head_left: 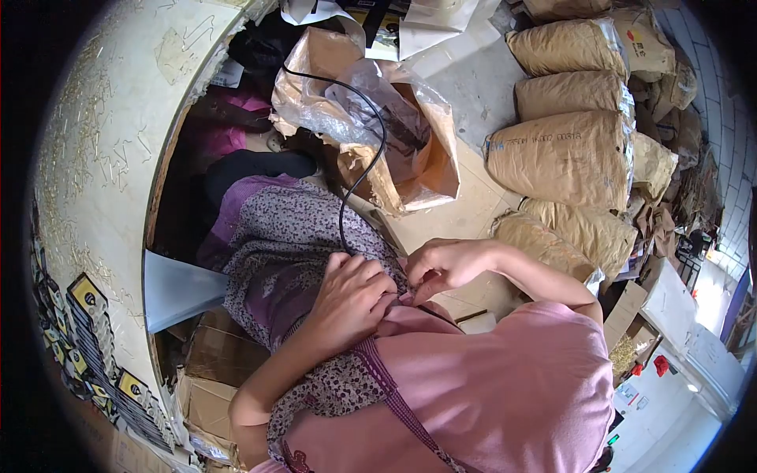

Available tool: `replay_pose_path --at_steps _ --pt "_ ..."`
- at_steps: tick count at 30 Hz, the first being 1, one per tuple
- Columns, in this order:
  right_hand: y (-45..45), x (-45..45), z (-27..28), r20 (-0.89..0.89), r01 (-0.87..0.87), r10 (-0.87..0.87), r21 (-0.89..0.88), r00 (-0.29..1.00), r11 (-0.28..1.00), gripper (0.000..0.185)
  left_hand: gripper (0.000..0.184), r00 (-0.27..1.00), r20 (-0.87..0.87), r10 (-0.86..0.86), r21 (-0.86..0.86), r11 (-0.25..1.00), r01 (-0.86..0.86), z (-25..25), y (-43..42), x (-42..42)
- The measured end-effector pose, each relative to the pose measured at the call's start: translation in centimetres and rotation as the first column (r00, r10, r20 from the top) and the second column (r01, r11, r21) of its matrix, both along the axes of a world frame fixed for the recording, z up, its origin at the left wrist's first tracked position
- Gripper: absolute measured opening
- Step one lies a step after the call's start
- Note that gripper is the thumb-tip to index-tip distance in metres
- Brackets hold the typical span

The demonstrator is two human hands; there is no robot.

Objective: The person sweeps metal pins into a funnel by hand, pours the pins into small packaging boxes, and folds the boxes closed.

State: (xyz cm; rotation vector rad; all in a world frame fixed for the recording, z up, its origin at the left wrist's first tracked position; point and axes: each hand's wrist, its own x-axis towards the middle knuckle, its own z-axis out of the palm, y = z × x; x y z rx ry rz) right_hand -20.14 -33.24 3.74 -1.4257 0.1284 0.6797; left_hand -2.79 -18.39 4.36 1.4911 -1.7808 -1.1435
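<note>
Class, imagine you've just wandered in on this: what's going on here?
The person's left hand and right hand are close together at the waist, fingers bent, by the edge of a pink shirt. Whatever lies between the fingers is too small to make out. A black cable curves over an open bag and down to the left hand. A pale table stands at the picture's left, and stuffed sacks are piled on the right.

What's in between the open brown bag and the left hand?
In the head view, a black cord and some flowery cloth lie between the open brown bag and the left hand.
</note>
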Motion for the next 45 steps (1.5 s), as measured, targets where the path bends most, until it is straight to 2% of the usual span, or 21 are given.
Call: replay_pose_path --at_steps 4,7,9,11,12,15,19,22,24,26,27,28,29,32,35,36,38,39,41,43,45 --pt "0.5 0.0 -0.4 0.002 0.016 -0.016 -0.002 1.0 1.0 0.026 0.009 1.0 -0.007 -0.005 -0.023 1.0 0.005 0.2 -0.2 -0.1" --pt "1.0 -0.1 -1.2 0.102 0.02 -0.017 -0.029 0.995 0.999 0.029 0.01 0.999 -0.047 0.006 -0.004 1.0 -0.007 0.2 -0.2 -0.3" --pt "0.5 0.3 -0.5 -0.091 0.004 0.01 0.152 0.996 0.988 0.036 0.01 0.997 -0.075 -0.012 0.018 1.0 0.013 0.2 -0.1 -0.2" --pt "-0.5 0.7 -1.3 -0.05 -0.23 0.232 0.042 0.972 0.972 0.034 0.009 0.987 -0.159 0.012 0.031 0.999 -0.007 -0.3 -0.2 -0.1" --pt "-1.1 1.0 -1.2 -0.045 -0.25 0.248 -0.059 0.968 0.966 0.042 0.008 0.976 -0.213 0.054 0.024 0.998 -0.05 -0.5 -0.1 -0.1" --pt "-3.3 3.5 0.6 0.059 0.0 0.037 -0.533 0.998 0.846 0.045 0.015 0.91 -0.331 0.249 0.144 0.967 -0.212 0.4 -0.4 1.4" --pt "-4.5 10.4 3.0 0.478 0.197 0.144 -0.592 0.867 0.782 0.037 0.016 0.703 -0.463 0.54 0.277 0.841 -0.464 0.9 0.5 4.7" --pt "-3.4 17.4 5.0 0.669 0.276 0.294 -0.608 0.682 0.744 0.024 0.018 0.65 -0.405 0.642 0.207 0.758 -0.619 2.1 2.3 8.0" --pt "-1.9 22.0 6.2 0.761 0.336 0.37 -0.592 0.532 0.733 0.022 0.022 0.553 -0.35 0.756 0.136 0.625 -0.768 3.4 4.1 10.2" --pt "-0.4 26.8 6.7 0.808 0.366 0.375 -0.553 0.454 0.748 0.036 0.021 0.408 -0.343 0.846 0.11 0.468 -0.877 4.3 6.1 12.2" --pt "0.5 29.6 6.6 0.827 0.388 0.393 -0.543 0.402 0.745 0.045 0.021 0.389 -0.284 0.876 -0.087 0.381 -0.921 3.8 7.2 13.2" --pt "1.2 32.4 6.4 0.787 0.321 0.425 -0.585 0.448 0.745 0.059 0.021 0.358 -0.226 0.906 -0.278 0.292 -0.915 3.3 8.2 14.2" --pt "2.2 35.2 5.4 0.735 0.312 0.529 -0.667 0.424 0.676 0.068 0.022 0.277 -0.159 0.948 -0.288 0.224 -0.931 3.9 9.2 15.1" --pt "5.4 42.7 3.2 0.705 0.27 0.632 -0.708 0.323 0.652 0.068 0.023 0.089 -0.222 0.971 -0.298 0.019 -0.954 4.2 10.9 17.2" --pt "6.8 49.6 1.0 0.585 0.416 0.723 -0.799 0.367 0.435 0.066 0.024 0.131 -0.17 0.977 -0.409 0.051 -0.911 5.5 12.9 18.4" --pt "6.5 51.3 1.4 0.587 0.436 0.644 -0.805 0.491 0.402 0.063 0.024 0.112 -0.167 0.98 -0.416 0.033 -0.909 5.9 13.8 19.1" --pt "6.2 52.9 2.2 0.556 0.485 0.489 -0.829 0.672 0.277 0.055 0.023 0.052 -0.002 0.999 -0.609 0.04 -0.792 7.1 16.1 21.5" --pt "6.3 53.0 2.2 0.56 0.484 0.501 -0.827 0.659 0.287 0.055 0.02 0.043 0.047 0.998 -0.631 0.062 -0.774 8.6 17.5 23.3" --pt "6.4 51.4 1.5 0.549 0.442 0.576 -0.834 0.606 0.329 0.053 0.014 -0.066 0.027 0.997 -0.665 -0.031 -0.746 9.1 20.2 28.2" --pt "6.5 49.0 2.0 0.549 0.373 0.649 -0.835 0.526 0.405 0.052 0.02 -0.183 0.134 0.974 -0.658 -0.051 -0.752 9.1 23.1 34.3" --pt "6.2 47.2 3.5 0.544 0.304 0.648 -0.838 0.533 0.454 0.051 0.032 -0.344 0.306 0.888 -0.725 -0.017 -0.689 6.2 26.5 41.5"
